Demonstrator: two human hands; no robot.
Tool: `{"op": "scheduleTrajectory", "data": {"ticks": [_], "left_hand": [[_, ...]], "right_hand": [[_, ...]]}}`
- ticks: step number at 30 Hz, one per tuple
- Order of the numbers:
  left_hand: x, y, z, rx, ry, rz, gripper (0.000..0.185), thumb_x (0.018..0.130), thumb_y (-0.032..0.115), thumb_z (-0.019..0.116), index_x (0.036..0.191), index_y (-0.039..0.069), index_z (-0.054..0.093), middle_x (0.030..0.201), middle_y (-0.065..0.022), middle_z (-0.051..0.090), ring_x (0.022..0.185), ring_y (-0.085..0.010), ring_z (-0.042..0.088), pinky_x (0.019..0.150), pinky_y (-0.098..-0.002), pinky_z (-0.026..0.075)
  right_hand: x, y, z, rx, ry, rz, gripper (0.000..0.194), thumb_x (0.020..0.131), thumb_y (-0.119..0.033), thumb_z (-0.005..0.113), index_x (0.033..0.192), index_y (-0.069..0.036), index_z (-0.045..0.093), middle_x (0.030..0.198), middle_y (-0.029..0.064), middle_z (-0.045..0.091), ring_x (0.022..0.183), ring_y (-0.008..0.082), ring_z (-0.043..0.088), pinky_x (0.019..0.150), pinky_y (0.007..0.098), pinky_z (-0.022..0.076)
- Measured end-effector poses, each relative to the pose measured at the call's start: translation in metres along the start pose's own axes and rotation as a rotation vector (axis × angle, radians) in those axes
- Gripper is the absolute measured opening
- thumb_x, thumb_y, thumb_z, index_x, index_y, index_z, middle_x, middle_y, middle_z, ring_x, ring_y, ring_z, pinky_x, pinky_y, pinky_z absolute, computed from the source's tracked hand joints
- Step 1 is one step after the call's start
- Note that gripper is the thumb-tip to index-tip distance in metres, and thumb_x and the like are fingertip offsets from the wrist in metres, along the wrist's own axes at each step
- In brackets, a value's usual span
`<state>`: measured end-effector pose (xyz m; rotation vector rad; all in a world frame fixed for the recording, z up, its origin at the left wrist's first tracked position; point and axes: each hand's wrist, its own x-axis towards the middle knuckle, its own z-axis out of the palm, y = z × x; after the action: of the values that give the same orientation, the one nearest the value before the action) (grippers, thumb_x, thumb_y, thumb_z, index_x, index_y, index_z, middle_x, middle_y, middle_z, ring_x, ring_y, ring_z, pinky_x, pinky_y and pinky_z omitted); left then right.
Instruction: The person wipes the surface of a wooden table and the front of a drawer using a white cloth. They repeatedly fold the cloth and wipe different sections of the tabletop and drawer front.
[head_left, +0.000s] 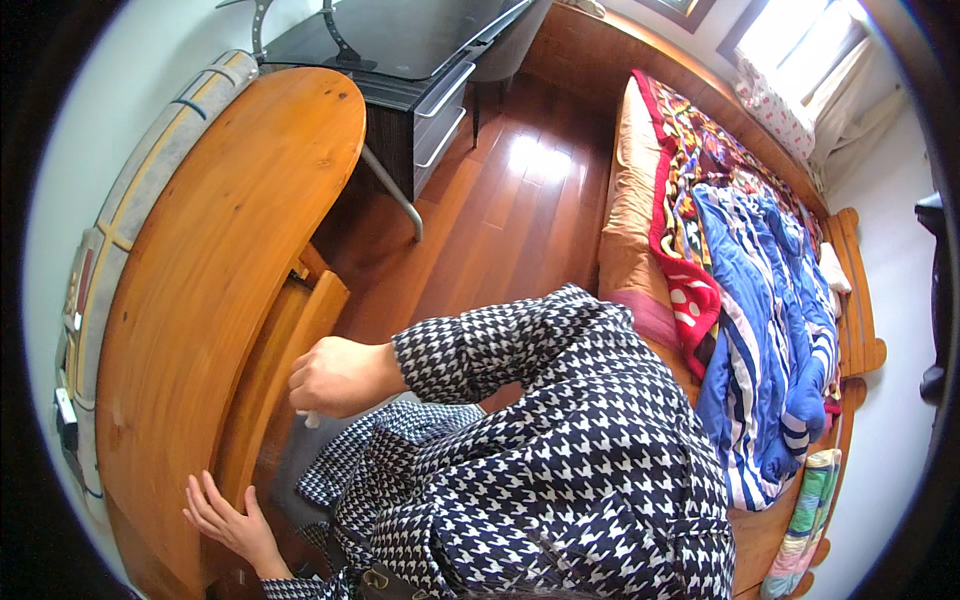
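Observation:
A curved wooden desk (217, 247) stretches along the wall on the left, with a wooden drawer (311, 319) partly pulled out beneath its front edge. My right hand (341, 377) is a fist near the drawer's outer face, closed around a small white thing, perhaps tissue or cloth (311, 420), of which a bit pokes out below the fingers. Lower left, my left hand (232, 519) has its fingers apart by the desk's front edge and holds nothing; whether its fingertips touch the wood I cannot tell. The inside of the drawer is mostly hidden.
Behind the desk stands a rolled grey mat or padding (142, 176) against the wall. A black glass-topped desk (390, 37) with drawers (439, 124) and a metal leg (397, 196) stand ahead. To the right is a bed with a blue striped quilt (739, 300).

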<state>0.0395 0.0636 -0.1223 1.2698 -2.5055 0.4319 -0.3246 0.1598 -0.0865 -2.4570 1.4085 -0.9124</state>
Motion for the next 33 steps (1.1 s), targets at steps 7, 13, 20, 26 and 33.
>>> {"op": "scheduleTrajectory", "data": {"ticks": [7, 13, 20, 26, 33], "left_hand": [[0.041, -0.009, 0.008, 0.096, 0.125, -0.006, 0.074, 0.09, 0.022, 0.078, 0.155, 0.011, 0.043, 0.161, -0.0075, 0.04, 0.15, -0.0282, 0.034, 0.127, -0.0538, 0.024], [0.039, -0.011, -0.002, 0.154, 0.148, -0.016, 0.07, 0.093, 0.025, 0.074, 0.154, 0.01, 0.043, 0.16, -0.0089, 0.04, 0.149, -0.0298, 0.036, 0.125, -0.054, 0.027], [0.012, -0.017, 0.012, 0.103, 0.128, -0.22, 0.085, 0.076, 0.012, 0.086, 0.15, 0.008, 0.045, 0.157, -0.0107, 0.042, 0.148, -0.0301, 0.036, 0.127, -0.0534, 0.026], [-0.009, -0.011, 0.002, 0.098, 0.058, -0.249, 0.085, 0.075, 0.011, 0.087, 0.15, 0.009, 0.045, 0.156, -0.01, 0.042, 0.148, -0.0313, 0.035, 0.127, -0.0528, 0.025], [-0.012, -0.009, -0.008, -0.026, 0.067, -0.237, 0.087, 0.075, 0.01, 0.087, 0.151, 0.011, 0.043, 0.157, -0.0109, 0.04, 0.147, -0.0331, 0.034, 0.126, -0.0545, 0.024]], "right_hand": [[0.023, 0.015, 0.004, 0.089, 0.077, -0.067, 0.014, 0.082, -0.021, 0.07, 0.081, -0.008, 0.073, 0.084, 0.0075, 0.074, 0.087, 0.0293, 0.071, 0.073, 0.0422, 0.0579], [0.032, 0.024, -0.009, 0.225, 0.163, -0.042, 0.011, 0.08, -0.018, 0.07, 0.084, -0.009, 0.073, 0.084, 0.0077, 0.072, 0.085, 0.0292, 0.069, 0.072, 0.0418, 0.0576], [0.045, 0.023, -0.011, 0.17, 0.12, -0.14, 0.011, 0.079, -0.012, 0.068, 0.087, -0.004, 0.067, 0.084, 0.0094, 0.066, 0.086, 0.0301, 0.067, 0.074, 0.0409, 0.057], [0.051, 0.017, -0.018, 0.141, 0.062, -0.157, 0.01, 0.078, -0.011, 0.069, 0.082, -0.006, 0.061, 0.081, 0.009, 0.065, 0.082, 0.0288, 0.066, 0.07, 0.0406, 0.0568], [0.066, 0.002, -0.02, 0.229, 0.014, -0.021, 0.01, 0.079, 0.002, 0.064, 0.088, -0.002, 0.067, 0.083, 0.0145, 0.065, 0.08, 0.0344, 0.065, 0.07, 0.0408, 0.0557]]}}
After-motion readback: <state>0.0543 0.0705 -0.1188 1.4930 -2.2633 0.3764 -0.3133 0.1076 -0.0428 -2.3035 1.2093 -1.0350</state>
